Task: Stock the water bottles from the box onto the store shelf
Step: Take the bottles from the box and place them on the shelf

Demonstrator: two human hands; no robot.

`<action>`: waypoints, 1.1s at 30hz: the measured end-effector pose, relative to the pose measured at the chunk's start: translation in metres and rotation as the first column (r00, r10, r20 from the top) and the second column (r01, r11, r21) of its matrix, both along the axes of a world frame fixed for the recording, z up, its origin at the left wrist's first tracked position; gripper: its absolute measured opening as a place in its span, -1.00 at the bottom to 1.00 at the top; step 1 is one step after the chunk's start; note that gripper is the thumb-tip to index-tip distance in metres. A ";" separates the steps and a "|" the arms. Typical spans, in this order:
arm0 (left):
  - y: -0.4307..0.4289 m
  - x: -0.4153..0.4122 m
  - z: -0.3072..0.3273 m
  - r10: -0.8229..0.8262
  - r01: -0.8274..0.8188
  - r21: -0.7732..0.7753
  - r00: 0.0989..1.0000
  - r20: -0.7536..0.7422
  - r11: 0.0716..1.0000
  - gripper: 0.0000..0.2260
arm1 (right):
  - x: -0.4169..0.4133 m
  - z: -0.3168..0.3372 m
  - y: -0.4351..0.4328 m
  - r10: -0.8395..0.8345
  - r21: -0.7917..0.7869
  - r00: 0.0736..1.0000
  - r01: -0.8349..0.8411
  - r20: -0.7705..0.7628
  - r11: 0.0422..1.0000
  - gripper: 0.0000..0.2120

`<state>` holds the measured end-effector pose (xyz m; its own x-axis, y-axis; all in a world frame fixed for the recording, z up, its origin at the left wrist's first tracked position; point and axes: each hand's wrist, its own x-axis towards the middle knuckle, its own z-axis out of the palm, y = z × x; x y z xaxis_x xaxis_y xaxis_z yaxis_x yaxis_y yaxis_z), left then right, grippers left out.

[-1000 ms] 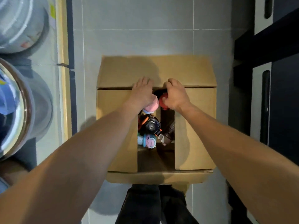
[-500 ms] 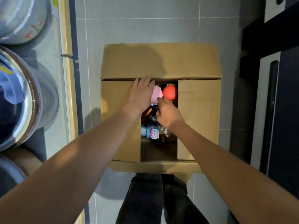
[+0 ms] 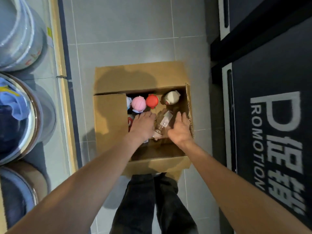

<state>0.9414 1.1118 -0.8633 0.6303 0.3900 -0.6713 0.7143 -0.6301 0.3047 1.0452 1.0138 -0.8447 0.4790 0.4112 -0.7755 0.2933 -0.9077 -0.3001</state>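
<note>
1. The brown cardboard box sits on the grey tiled floor right at the person's feet. Its left flap is folded over, so whatever's under it is hidden.
2. The left hand reaches in palm-down with fingers straight, gripping nothing I can see. The right hand is spread open too, probably closing in from both sides.
3. All inside along the far wall: pink round-capped bottle, red round-capped bottle, cream-capped bottle.
4. The clear plastic-wrapped bottle between the hands is the likely pick, but it's blurry and its base is hidden.
</note>
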 end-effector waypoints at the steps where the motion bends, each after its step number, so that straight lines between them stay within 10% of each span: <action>1: -0.008 0.010 0.003 0.000 0.000 -0.016 1.000 0.013 1.000 -0.52 | 0.010 0.005 -0.010 -0.018 -0.002 1.000 0.018 0.009 1.000 -0.26; 16: -0.067 0.047 -0.118 0.041 -0.041 0.021 0.999 -0.020 0.999 -0.60 | 0.045 -0.118 -0.094 -0.166 -0.033 0.986 0.167 0.035 0.985 -0.20; 24: -0.067 0.021 -0.145 -0.094 0.100 0.050 0.990 -0.107 0.994 -0.51 | 0.054 -0.145 -0.100 -0.191 -0.121 0.976 0.204 0.107 0.971 -0.64; 33: -0.041 -0.049 -0.089 -0.178 0.173 -0.051 0.893 -0.412 0.984 -0.39 | 0.005 -0.090 -0.076 -0.098 -0.153 0.988 0.115 0.117 0.981 -0.35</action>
